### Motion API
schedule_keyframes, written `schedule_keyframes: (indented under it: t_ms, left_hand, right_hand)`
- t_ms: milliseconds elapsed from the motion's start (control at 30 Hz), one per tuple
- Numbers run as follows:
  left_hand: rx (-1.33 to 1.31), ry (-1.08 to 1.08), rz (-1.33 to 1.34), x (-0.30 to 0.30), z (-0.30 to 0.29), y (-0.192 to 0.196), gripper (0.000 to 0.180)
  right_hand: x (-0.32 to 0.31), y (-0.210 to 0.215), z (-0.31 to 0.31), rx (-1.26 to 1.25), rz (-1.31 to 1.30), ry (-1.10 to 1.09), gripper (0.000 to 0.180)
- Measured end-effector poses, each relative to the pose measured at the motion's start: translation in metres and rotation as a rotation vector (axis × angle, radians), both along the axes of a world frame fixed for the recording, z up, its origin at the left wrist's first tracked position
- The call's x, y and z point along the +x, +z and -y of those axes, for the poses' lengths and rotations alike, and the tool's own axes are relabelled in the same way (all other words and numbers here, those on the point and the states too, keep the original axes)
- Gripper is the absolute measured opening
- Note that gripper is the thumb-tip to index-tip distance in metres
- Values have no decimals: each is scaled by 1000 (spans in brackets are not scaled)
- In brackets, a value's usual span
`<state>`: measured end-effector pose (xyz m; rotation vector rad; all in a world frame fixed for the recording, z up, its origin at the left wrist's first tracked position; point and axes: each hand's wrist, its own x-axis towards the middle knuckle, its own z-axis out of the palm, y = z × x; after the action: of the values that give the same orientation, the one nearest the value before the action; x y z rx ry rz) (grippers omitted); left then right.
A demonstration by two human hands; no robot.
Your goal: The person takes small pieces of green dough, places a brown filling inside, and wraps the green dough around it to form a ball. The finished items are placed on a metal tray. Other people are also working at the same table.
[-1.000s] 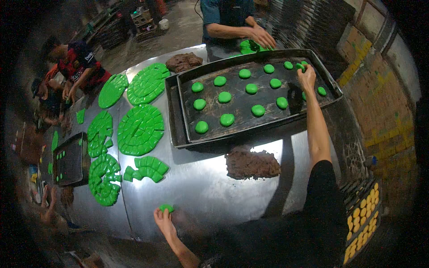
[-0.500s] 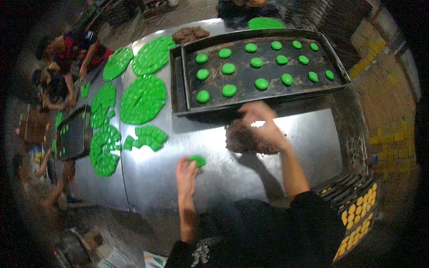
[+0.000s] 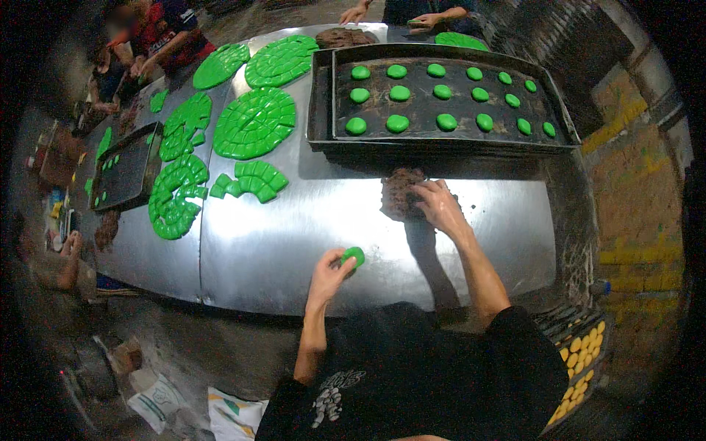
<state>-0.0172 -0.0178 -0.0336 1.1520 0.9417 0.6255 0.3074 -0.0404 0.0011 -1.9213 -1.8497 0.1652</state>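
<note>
My left hand (image 3: 329, 273) holds a small green dough piece (image 3: 354, 255) just above the steel table (image 3: 279, 242). My right hand (image 3: 440, 207) rests on a brown lump of filling (image 3: 398, 194), fingers curled into it. Beyond the lump stands a dark baking tray (image 3: 327, 110) with several round green dough balls (image 3: 398, 123) in rows. Flat green dough discs cut into pieces (image 3: 254, 123) lie on the table to the left, with loose cut pieces (image 3: 254, 179) closer to me.
Other people work at the far left (image 3: 158, 44) and at the far end (image 3: 412, 15) of the table. A smaller dark tray (image 3: 125, 173) sits at the left edge. A crate of yellow rounds (image 3: 581, 349) stands at lower right. A brick wall runs along the right.
My right hand came back from the far tray to the brown lump. My left hand lifted the green piece and moved it rightward, closer to my body's middle.
</note>
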Motion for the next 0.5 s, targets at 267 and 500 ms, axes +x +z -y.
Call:
schedule_keyframes:
  t_ms: [267,500]
  left_hand:
    - [-113,200,109,2,-3,-18,37]
    - [-222,132,104,28,-21,5,43]
  right_hand:
    - [12,-26,-8,-92,-35,-116,29]
    - [16,-17,3,-29,-714,-285,28]
